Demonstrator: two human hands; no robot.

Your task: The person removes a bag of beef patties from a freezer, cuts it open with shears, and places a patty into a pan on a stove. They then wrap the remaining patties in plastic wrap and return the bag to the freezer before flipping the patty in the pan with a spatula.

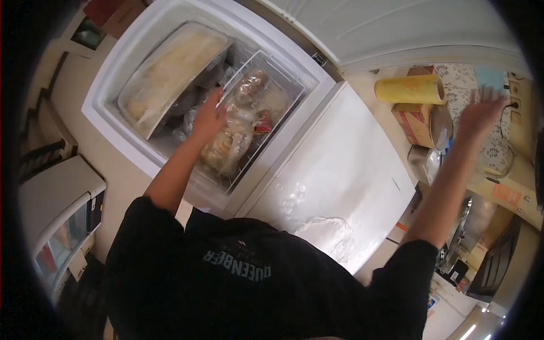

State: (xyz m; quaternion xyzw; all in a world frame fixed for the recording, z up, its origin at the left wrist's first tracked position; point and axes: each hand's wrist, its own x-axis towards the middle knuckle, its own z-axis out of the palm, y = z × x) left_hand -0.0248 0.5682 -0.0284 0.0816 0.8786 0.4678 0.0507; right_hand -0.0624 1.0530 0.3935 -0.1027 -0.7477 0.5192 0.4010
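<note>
My left hand (209, 117) reaches into an open chest freezer (170, 12), its fingers closed at the near-left rim of a white wire basket (262, 55). Plastic bags of food (231, 139) fill the basket, with a small red packet (263, 122) among them. Beside it in the freezer leans a large frosted tray (177, 71) with a pale yellowish surface. Off to the right, my right hand (480, 113) is raised and blurred by motion. Its fingers look spread, and I see nothing in them.
A white lid (345, 175) covers the freezer's right part, and a raised pale panel (413, 28) spans the top. At right are a yellow roll (409, 89), a cardboard box (415, 123) and a patterned surface (496, 156). A glass-fronted cabinet (62, 226) stands at left.
</note>
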